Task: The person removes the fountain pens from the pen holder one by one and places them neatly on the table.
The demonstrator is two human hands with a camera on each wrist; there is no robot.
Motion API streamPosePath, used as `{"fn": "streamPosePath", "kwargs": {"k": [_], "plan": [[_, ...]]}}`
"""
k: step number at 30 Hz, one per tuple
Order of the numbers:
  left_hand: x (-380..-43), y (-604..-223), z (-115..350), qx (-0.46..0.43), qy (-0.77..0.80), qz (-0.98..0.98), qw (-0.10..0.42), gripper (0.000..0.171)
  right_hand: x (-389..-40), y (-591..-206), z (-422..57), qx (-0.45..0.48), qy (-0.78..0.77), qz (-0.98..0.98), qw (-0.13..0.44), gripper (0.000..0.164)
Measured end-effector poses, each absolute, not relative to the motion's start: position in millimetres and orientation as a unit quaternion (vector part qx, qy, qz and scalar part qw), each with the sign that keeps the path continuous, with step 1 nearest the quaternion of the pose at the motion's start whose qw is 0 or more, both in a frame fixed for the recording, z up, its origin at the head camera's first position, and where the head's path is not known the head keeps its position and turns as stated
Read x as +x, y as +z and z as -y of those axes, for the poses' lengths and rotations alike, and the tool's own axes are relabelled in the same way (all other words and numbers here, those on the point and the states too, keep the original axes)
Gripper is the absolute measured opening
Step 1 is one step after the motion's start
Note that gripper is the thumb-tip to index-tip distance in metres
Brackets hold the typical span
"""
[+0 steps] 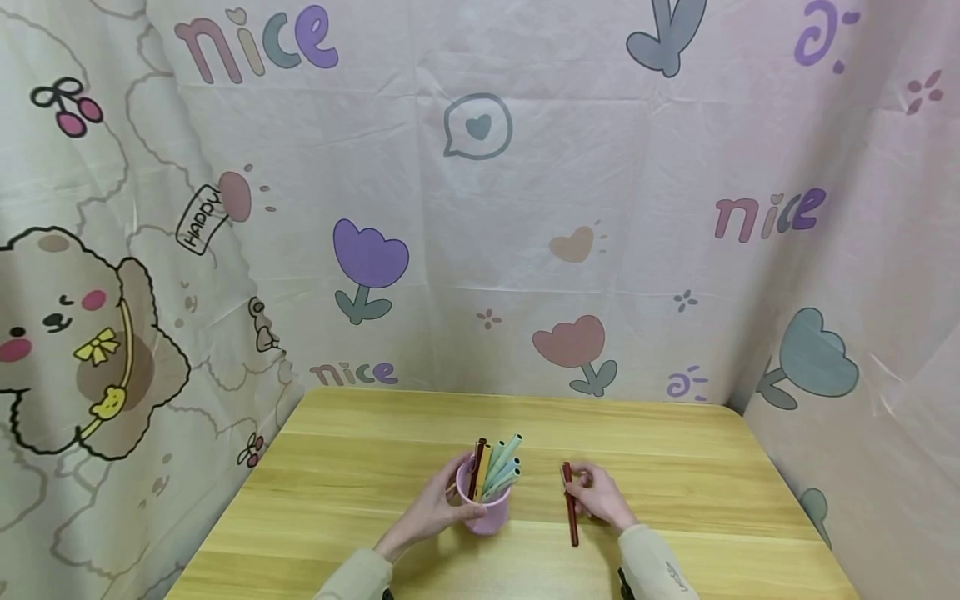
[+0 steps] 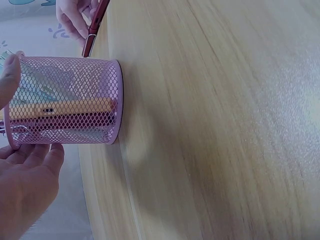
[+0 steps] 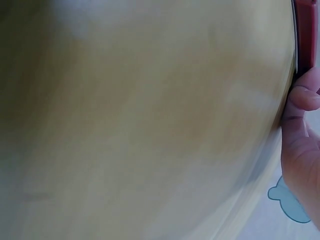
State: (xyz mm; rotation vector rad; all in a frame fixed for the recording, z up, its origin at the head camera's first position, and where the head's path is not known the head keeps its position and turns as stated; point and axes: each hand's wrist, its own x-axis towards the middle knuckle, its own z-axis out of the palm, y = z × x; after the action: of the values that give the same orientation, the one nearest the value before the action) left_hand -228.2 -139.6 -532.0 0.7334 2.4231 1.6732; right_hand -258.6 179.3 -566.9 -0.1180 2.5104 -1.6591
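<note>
Currently gripping with left hand (image 1: 435, 504) a round pink mesh cup (image 1: 491, 518) near its rim, with thumb and fingers on opposite sides. Noted inside cup: a slim orange pen (image 1: 483, 472) and several slender pale green pens (image 1: 512, 448) leaning right. Pinching between thumb and fingers of right hand (image 1: 597, 497) a long dark-red pen (image 1: 572, 521), to right of cup and apart from it. Cannot tell whether dark-red pen touches pale wood-grain tabletop (image 1: 322, 475). Noted beyond: a whitish flower-printed fabric curtain (image 1: 465, 233).
</note>
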Motion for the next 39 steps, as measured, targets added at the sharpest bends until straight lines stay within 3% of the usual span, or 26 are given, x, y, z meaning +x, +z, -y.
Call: {"fn": "streamPosePath", "kwargs": {"k": [10, 39], "plan": [[-226.5, -531.0, 139.6, 0.238, 0.546, -0.802, 0.046, 0.093, -259.0, -565.8, -173.2, -0.004, -0.540, -0.840, 0.052, 0.031], [-226.1, -527.2, 139.3, 0.213, 0.538, -0.813, 0.071, 0.097, -258.7, -566.4, -175.4, -0.013, -0.546, -0.835, 0.062, 0.032]]}}
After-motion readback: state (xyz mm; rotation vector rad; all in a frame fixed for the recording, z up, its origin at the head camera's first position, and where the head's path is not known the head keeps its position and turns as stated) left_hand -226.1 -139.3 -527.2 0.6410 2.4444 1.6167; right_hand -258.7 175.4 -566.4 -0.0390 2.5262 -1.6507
